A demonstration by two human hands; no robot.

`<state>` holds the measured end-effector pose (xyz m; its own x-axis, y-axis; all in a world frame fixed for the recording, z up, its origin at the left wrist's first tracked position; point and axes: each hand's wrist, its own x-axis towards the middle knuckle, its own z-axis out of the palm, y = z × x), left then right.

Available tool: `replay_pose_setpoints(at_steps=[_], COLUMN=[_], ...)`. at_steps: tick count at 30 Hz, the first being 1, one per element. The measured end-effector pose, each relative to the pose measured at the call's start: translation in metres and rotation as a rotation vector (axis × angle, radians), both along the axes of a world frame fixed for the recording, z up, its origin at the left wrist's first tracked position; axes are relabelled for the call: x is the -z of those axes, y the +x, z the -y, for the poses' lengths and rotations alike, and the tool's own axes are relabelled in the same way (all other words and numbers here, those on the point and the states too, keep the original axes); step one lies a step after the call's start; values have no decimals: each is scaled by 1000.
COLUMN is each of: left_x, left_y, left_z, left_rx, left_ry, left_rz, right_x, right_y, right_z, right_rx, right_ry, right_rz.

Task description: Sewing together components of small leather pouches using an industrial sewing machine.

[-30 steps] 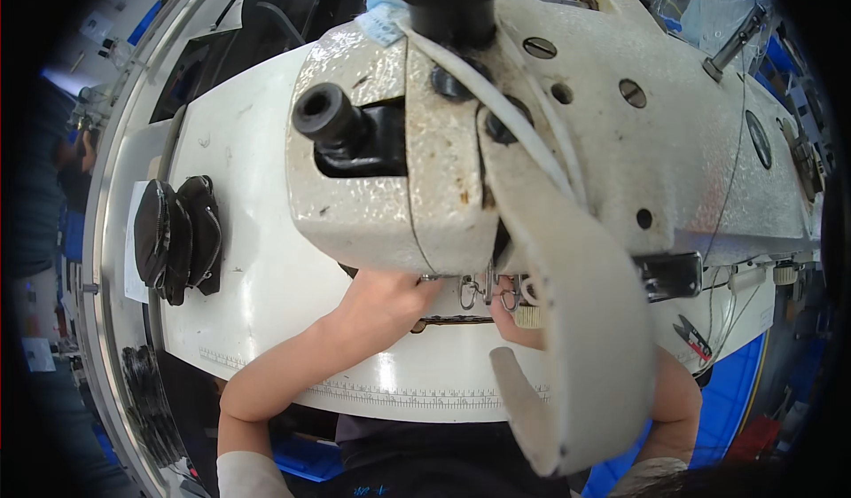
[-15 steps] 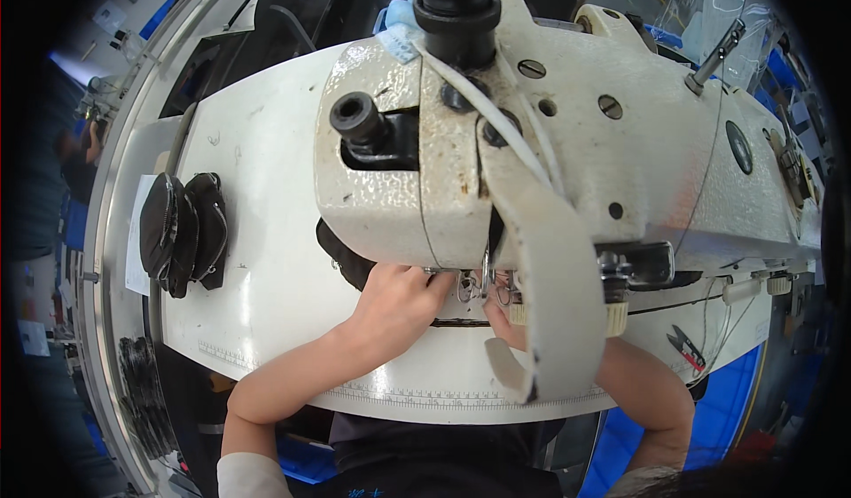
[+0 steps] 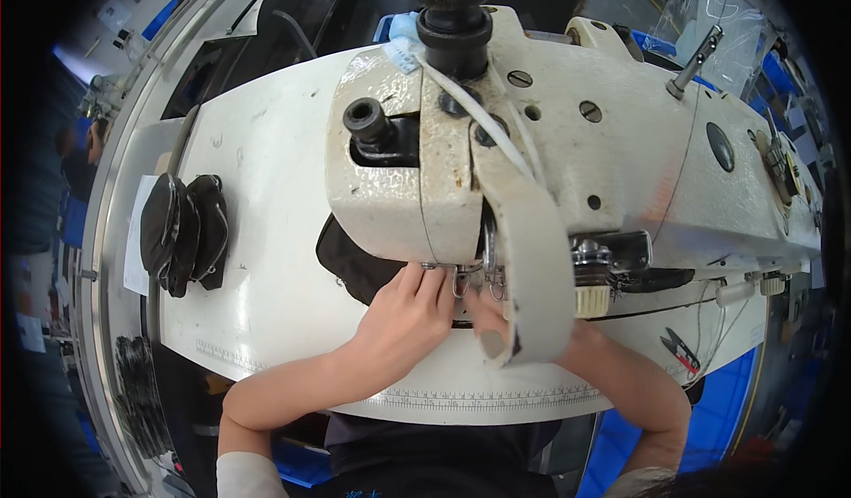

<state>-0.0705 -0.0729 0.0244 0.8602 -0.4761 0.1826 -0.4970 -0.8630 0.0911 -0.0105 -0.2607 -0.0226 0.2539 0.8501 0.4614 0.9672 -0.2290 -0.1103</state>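
A black fabric pouch [image 3: 359,266] lies partly under the head of a white sewing machine [image 3: 381,219]. My left hand [image 3: 406,313] is on its near right edge, fingers bent and pressed together, the tips beside the metal presser foot [image 3: 460,282]. On the other side of the foot is my right hand [image 3: 490,313], slightly blurred and partly covered by a curved beige guard [image 3: 542,276]; what its fingers hold does not show. A narrow black strip [image 3: 651,309] runs across the table to the right of the machine's guard.
Several black zipped pouches [image 3: 183,234] stand together at the table's left edge. Red-handled thread snips [image 3: 681,351] lie at the right near loose threads. A printed ruler [image 3: 434,402] follows the front edge. Blue bins [image 3: 722,409] sit below.
My left hand has shifted slightly right and more of the black pouch shows behind it. My right hand has moved left, nearer the presser foot. The view has shifted slightly.
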Motion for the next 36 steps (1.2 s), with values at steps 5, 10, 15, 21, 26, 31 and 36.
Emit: replay_pose_setpoints(at_steps=[5, 10, 15, 21, 26, 31, 36], left_x=[-27, -23, -16, -33, 10, 41, 41], left_y=[8, 21, 21, 27, 12, -3, -9], left_z=[-27, -37, -30, -22, -35, -39, -32], left_rx=[67, -91, -222, -364, -94, 14, 137], left_ry=[-26, -326, -473, -731, -509, -302, -186], left_rz=[32, -177, -258, -465, -162, 28, 263], right_x=[-11, -1, -7, -7, -4, -9, -27], right_y=[-3, -17, -15, -11, -22, -14, -25], right_z=[-28, -57, -58, -56, -46, -24, -11], right_rx=[-316, -46, 40, 28, -57, -94, -73], right_ry=[106, -4, -22, 15, -169, -28, -107], right_rz=[407, 295, 544, 598, 547, 345, 349])
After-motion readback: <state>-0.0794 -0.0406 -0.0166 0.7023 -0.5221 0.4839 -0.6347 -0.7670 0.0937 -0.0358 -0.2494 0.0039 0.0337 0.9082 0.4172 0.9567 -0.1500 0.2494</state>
